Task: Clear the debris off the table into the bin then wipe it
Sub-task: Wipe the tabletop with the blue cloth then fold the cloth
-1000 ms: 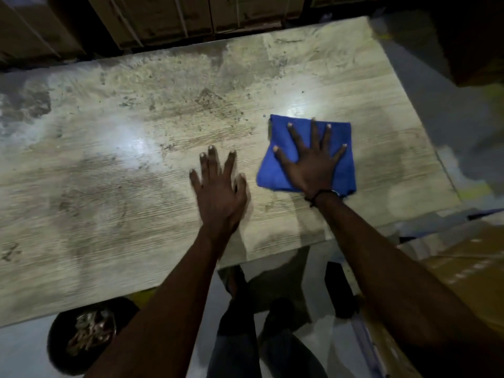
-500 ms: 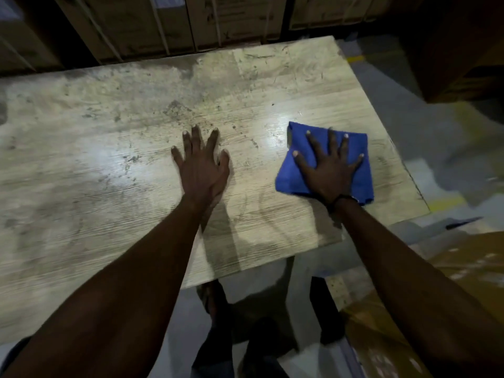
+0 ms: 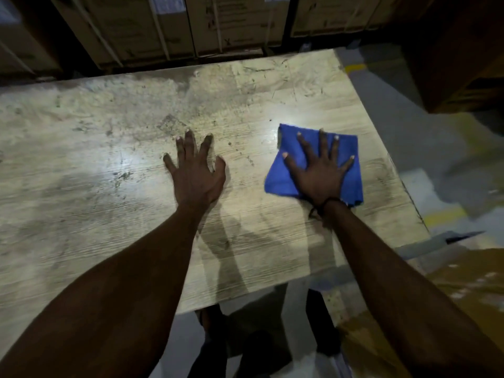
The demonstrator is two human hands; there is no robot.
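A folded blue cloth (image 3: pixel 351 148) lies on the right part of the pale, stained wooden table (image 3: pixel 81 186). My right hand (image 3: pixel 320 170) presses flat on the cloth with its fingers spread. My left hand (image 3: pixel 195 173) rests flat on the bare tabletop a little left of the cloth, fingers spread as well. Small dark specks dot the wood between the two hands. The bin is out of the frame.
Cardboard boxes (image 3: pixel 218 23) with strapping stand stacked right behind the table's far edge. The table's right edge (image 3: pixel 395 170) runs close to the cloth, with grey floor and yellow tape (image 3: pixel 444 216) beyond. A brown box (image 3: pixel 450 290) sits on the floor at lower right.
The cloth under my right hand has slid right, closer to the table's right edge. The view has shifted, and the dark bin at lower left has dropped out of sight.
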